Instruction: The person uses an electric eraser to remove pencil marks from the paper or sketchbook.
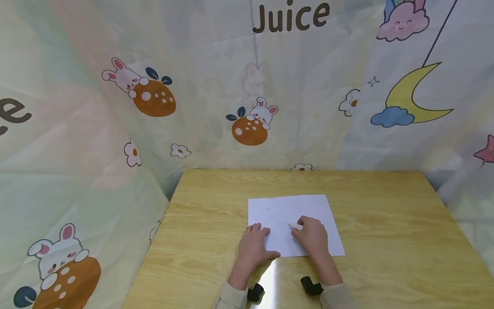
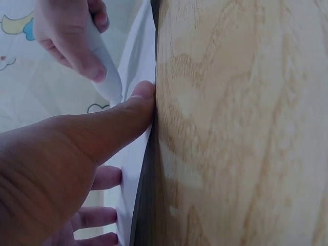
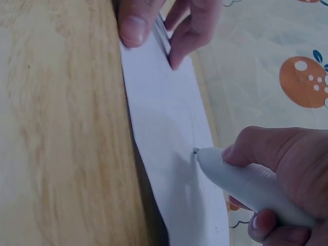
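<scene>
I see printed cloth [image 1: 216,86] walling the space on three sides; across the back panel I read "Juice" [image 1: 291,18] in brown letters, and a lone "e" shows on the left panel. Rabbits hugging orange fruit, a yellow moon and a pink cloud fill the rest.

Below it sits the wooden table [image 1: 386,231], with its far edge against the cloth. I have plenty of bare wood to the right of the work and a fair strip to the left (the near edge runs out of view under the arms).

The white sheet of paper [image 1: 285,210] lies flat around the middle of the table, slightly skewed, its near edge close to the wrists. I can't make out any writing on it from the head view.

My left hand [image 1: 252,249] rests on the sheet's near left corner, fingers straight and spread, thumb pressing at the paper's edge.

My right hand [image 1: 312,238] has its fingers curled around a white pen [image 3: 246,182], tip touching the paper just right of the left hand.
</scene>
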A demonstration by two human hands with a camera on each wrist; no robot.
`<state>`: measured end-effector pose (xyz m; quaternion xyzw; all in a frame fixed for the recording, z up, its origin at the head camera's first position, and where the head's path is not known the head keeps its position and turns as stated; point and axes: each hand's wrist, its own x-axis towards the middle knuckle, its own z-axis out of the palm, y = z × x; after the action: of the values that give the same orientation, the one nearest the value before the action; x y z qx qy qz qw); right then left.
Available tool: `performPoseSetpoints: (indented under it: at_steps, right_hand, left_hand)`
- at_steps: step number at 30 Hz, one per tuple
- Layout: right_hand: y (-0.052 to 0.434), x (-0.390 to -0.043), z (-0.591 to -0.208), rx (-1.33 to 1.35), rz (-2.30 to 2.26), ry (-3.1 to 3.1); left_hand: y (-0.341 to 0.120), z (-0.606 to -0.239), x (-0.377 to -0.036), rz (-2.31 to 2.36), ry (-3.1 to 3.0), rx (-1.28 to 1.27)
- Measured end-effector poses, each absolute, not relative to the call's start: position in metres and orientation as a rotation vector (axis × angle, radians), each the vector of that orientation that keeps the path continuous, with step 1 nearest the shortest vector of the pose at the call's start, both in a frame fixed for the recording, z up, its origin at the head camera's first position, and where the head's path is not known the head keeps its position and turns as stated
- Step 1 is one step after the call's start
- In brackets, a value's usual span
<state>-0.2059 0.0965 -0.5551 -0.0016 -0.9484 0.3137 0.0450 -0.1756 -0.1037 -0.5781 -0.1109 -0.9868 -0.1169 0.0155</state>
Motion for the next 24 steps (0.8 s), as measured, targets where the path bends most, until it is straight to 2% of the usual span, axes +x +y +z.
performPoseSetpoints:
  at_steps: [24]
  right_hand:
    - [0.0910,-0.2090,-0.5558,0.023,0.912,-2.925]
  left_hand:
    - [-0.1058,-0.5797,-0.1754,-0.364,-3.068,-0.351]
